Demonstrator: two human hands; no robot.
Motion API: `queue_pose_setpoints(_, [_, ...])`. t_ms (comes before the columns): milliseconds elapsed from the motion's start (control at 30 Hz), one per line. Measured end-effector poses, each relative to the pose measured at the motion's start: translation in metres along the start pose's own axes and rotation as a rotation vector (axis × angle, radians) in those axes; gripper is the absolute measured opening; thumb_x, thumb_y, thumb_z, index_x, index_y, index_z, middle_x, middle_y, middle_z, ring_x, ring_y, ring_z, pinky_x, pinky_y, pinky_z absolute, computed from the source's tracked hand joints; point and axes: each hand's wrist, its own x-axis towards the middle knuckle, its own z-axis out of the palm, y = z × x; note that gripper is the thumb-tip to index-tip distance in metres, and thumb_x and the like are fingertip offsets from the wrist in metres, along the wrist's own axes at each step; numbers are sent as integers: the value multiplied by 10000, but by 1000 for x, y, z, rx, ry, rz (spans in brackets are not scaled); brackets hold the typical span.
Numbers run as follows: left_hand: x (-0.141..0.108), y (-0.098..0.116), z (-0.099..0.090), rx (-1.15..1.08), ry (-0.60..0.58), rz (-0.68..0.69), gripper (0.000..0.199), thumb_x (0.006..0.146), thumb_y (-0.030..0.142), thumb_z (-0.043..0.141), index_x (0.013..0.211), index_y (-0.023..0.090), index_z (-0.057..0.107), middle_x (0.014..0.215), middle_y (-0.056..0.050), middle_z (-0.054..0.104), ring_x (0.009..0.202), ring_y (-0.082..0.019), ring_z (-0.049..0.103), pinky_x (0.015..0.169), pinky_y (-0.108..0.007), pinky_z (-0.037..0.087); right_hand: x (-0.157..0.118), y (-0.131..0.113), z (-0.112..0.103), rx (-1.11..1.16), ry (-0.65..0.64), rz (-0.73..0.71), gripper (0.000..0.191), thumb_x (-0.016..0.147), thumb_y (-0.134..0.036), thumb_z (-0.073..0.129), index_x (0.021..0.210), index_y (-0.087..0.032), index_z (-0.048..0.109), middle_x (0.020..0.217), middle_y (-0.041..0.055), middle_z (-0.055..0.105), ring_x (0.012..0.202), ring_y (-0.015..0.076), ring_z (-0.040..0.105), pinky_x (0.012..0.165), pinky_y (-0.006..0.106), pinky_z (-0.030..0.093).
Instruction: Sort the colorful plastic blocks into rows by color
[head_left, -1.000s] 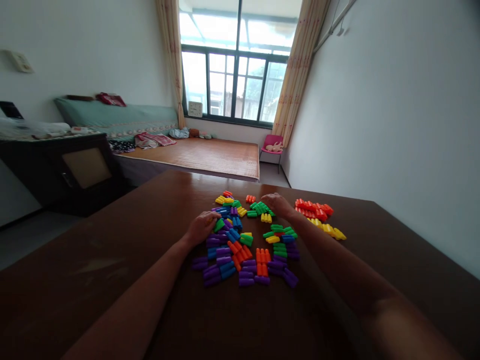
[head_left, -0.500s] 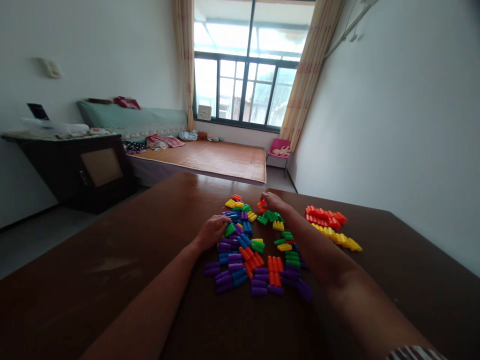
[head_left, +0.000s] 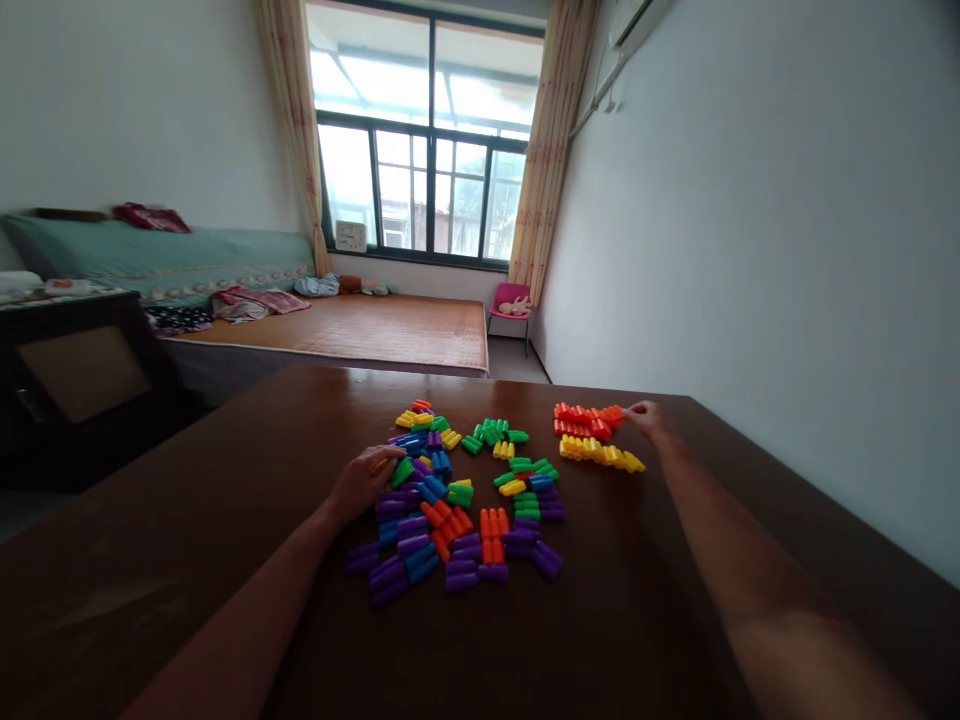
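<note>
On the left side of a loose pile of coloured plastic blocks, my left hand lies with fingers stretched over the pieces. A green block is at its fingertips, and a bit of yellow shows under them. Farther right, my right hand pinches an orange block at the right end of the orange rows. Each block looks like several ribbed tubes joined side by side. Just in front of the orange rows lies a yellow row set at a slant.
Purple blocks and an orange pair lie at the pile's near edge, green blocks at its far side. All rest on a glossy brown table. Beyond stand a bed, a pink chair and a dark cabinet.
My right hand has carried an orange block from the pile's far side to the right end of the orange rows. My left hand stays on the pile. The camera has turned right.
</note>
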Motion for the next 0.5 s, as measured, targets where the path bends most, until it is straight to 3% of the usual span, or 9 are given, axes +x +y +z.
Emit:
queue_pose_setpoints(100, [1, -3, 1, 7, 4, -3, 402, 842, 531, 484, 981, 225, 704, 1062, -75, 712, 1043, -249, 635, 949, -377, 489, 1, 42, 3, -160, -24, 76, 197, 700, -381, 673, 685, -185, 654, 664, 76, 681, 576, 195, 620, 511, 276, 431])
queue_pose_setpoints(233, [-1, -3, 1, 6, -9, -2, 392, 858, 512, 469, 996, 227, 699, 1079, -69, 707, 1059, -240, 627, 967, -375, 476, -7, 50, 17, -255, -45, 64, 225, 733, -409, 635, 713, -190, 679, 736, 90, 699, 617, 208, 635, 517, 276, 416])
queue_pose_setpoints(333, [-2, 0, 0, 14, -12, -5, 373, 858, 480, 475, 999, 213, 695, 1078, -75, 706, 1056, -241, 625, 967, -380, 474, -11, 33, 15, -298, -51, 3, 258, 785, -418, 574, 752, -190, 690, 808, 102, 707, 688, 213, 638, 560, 276, 409])
queue_pose_setpoints(400, [-2, 0, 0, 17, -12, 4, 358, 855, 457, 481, 994, 205, 693, 1068, -79, 707, 1045, -241, 628, 961, -383, 479, -18, 11, 11, -270, 12, -52, 267, 822, -392, 529, 791, -180, 687, 828, 109, 705, 706, 203, 630, 592, 275, 410])
queue_pose_setpoints(500, [0, -1, 2, 30, 7, 34, 321, 856, 416, 485, 984, 209, 694, 1065, -75, 706, 1047, -240, 625, 966, -396, 477, -49, -35, 6, -83, 3, -295, 260, 853, -364, 496, 869, -174, 671, 863, 90, 703, 735, 180, 620, 654, 270, 426])
